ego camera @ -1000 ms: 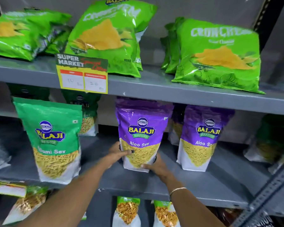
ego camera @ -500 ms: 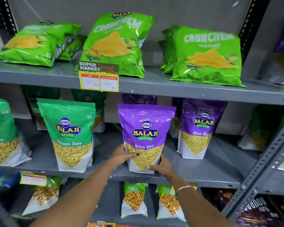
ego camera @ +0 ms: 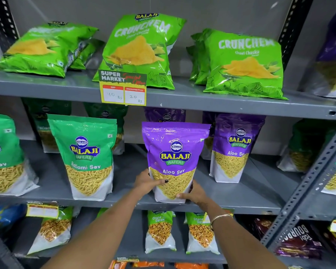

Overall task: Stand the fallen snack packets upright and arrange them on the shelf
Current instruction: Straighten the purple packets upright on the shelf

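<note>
A purple Aloo Sev packet (ego camera: 174,152) stands upright near the front edge of the grey middle shelf (ego camera: 241,199). My left hand (ego camera: 146,183) grips its lower left side, thumb across the front. My right hand (ego camera: 195,194) holds its lower right corner. A second purple Aloo Sev packet (ego camera: 235,150) stands upright to its right, and another purple one (ego camera: 164,115) stands behind. Green Ratlami Sev packets (ego camera: 85,158) stand upright to the left. On the top shelf a green Crunchem bag (ego camera: 45,47) lies tilted back at the left; two more Crunchem bags (ego camera: 140,49) lean upright.
A yellow price tag (ego camera: 123,90) hangs from the top shelf edge. Chana packets (ego camera: 159,230) stand on the lower shelf beneath my arms. A perforated grey upright (ego camera: 306,183) runs diagonally at the right, with more packets beyond it.
The view has pulled back and shifted left, so more of the shelves shows. Both hands stay on the purple Aloo Sev packet, which now stands straighter at the shelf front.
</note>
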